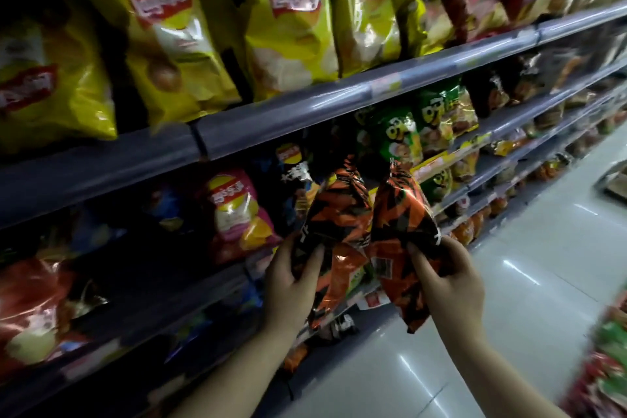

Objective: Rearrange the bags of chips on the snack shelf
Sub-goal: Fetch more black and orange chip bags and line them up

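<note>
I hold two orange-and-black chip bags in front of the snack shelf. My left hand (291, 285) grips the left orange-and-black bag (339, 220) by its lower part. My right hand (448, 285) grips the right orange-and-black bag (400, 224), which hangs side by side with the first one, their edges touching. Both bags point upward toward the second shelf level. Yellow chip bags (288, 30) fill the top shelf. A pink chip bag (234, 210) and green bags (397, 139) stand on the level behind my hands.
Grey shelf rails (305, 112) run diagonally from lower left to upper right, with several more levels of snacks further right. A red bag (30, 302) sits at the lower left. The white tiled aisle floor (529, 282) lies to the right, with more goods (607, 366) at the right edge.
</note>
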Action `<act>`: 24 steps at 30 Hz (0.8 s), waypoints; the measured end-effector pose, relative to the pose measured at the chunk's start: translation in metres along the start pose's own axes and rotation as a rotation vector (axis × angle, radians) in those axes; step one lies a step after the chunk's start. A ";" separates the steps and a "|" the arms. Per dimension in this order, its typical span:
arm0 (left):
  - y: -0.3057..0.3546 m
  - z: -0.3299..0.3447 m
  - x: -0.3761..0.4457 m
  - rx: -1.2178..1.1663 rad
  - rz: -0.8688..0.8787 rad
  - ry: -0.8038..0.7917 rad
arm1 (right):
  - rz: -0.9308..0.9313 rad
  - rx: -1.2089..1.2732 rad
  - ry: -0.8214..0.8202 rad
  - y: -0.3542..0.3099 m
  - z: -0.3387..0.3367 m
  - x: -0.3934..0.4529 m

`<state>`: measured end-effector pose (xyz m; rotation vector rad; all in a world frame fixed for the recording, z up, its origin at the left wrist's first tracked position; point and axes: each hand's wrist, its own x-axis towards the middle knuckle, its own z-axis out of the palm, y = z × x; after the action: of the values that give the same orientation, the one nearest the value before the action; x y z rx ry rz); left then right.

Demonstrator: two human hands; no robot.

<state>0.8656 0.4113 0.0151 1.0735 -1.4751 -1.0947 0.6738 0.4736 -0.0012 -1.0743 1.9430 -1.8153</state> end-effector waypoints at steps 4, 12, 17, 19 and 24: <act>0.005 0.077 0.006 -0.037 -0.009 -0.047 | 0.007 -0.033 0.040 0.020 -0.054 0.040; 0.012 0.202 0.025 -0.057 -0.012 -0.136 | 0.033 -0.086 0.182 0.063 -0.143 0.110; 0.014 0.278 0.057 -0.114 -0.033 -0.218 | 0.073 -0.067 0.274 0.085 -0.179 0.159; 0.010 0.311 0.077 -0.124 -0.040 -0.259 | 0.079 -0.054 0.316 0.094 -0.192 0.181; 0.010 0.406 0.140 -0.140 -0.032 -0.362 | 0.045 -0.061 0.426 0.123 -0.226 0.258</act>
<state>0.4455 0.3252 0.0009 0.8320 -1.6353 -1.4492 0.3098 0.4608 -0.0047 -0.6900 2.2437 -2.1052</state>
